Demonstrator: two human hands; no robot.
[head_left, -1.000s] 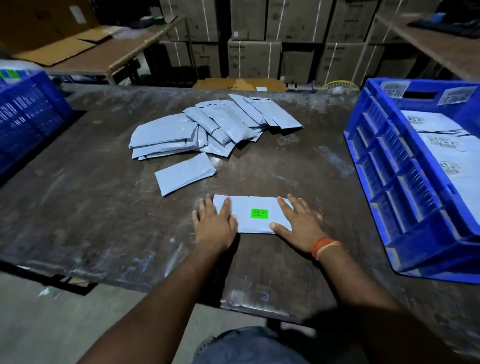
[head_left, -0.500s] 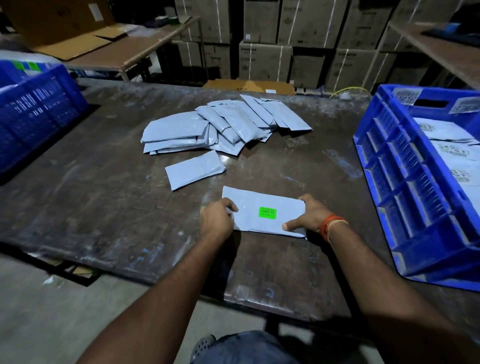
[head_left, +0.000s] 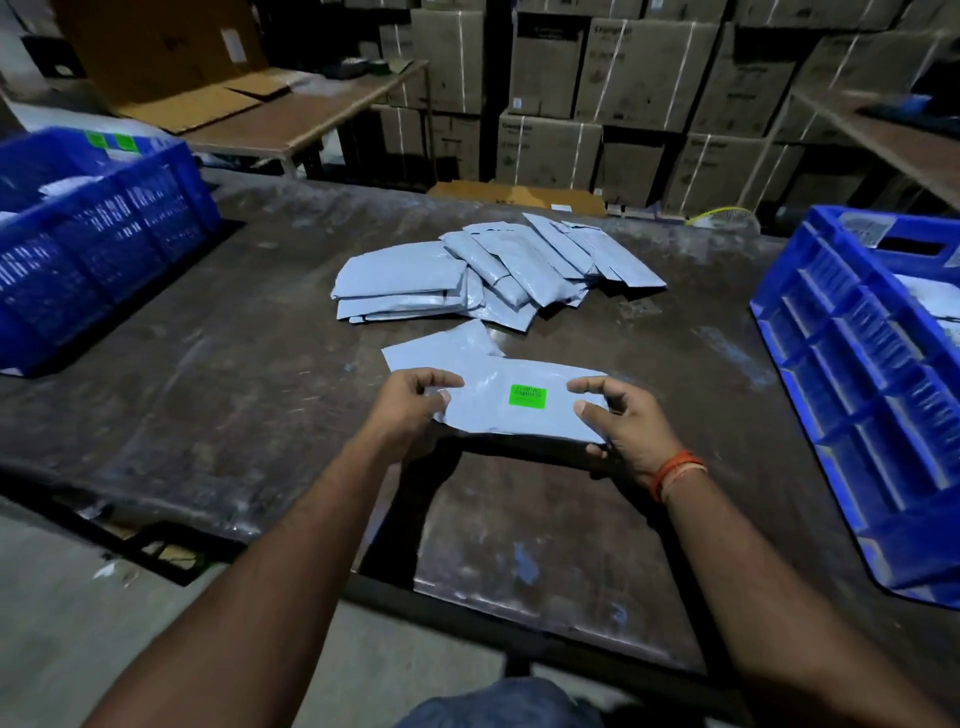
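Head view looks down on a grey mailer (head_left: 498, 410) with a green label (head_left: 527, 396) facing up, held crosswise between both hands above the near middle of the surface (head_left: 234, 389). A dark shadow falls on the surface under the mailer's near edge, so it hangs clear of the top.

The left grip (head_left: 410, 408) pinches the mailer's left end, with the thumb on the upper face and the fingers curled over the far edge. The right grip (head_left: 618, 421) holds the right end: the forefinger lies along the far edge, the thumb presses on the face, and the other fingers are tucked underneath at the near corner. The label sits between the two thumbs, nearer the right one. An orange band (head_left: 675, 470) circles the right wrist.

Just behind the held mailer, a single flat mailer (head_left: 441, 345) lies on the surface, its near edge hidden by the one in hand. Farther back is a loose pile of mailers (head_left: 483, 270), overlapping one another. A right blue crate (head_left: 857, 374) stands at the right edge of the surface with pale packets inside. A left blue crate (head_left: 104, 234) stands at the far left, well apart from the hands. Stacked cartons (head_left: 597, 78) fill the background.
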